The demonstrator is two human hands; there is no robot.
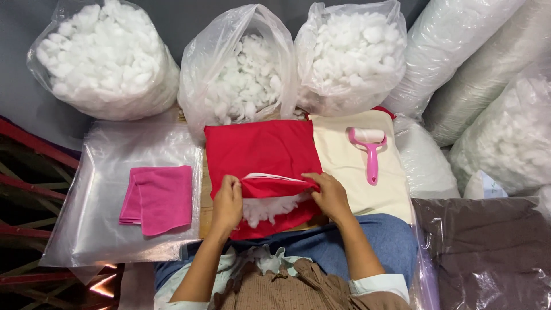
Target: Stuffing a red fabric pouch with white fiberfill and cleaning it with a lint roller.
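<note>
Your left hand and right hand each pinch the open edge of the red pillow cover. White stuffing shows between your grips. A pink cloth lies well left.

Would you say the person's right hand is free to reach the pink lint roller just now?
Probably not at once: the right hand is gripping the red cover, though nothing blocks the lint roller.

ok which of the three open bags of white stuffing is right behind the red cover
The middle bag: it stands directly behind the red cover. The left bag sits off beyond the pink cloth, the right bag behind the cream fabric.
</note>
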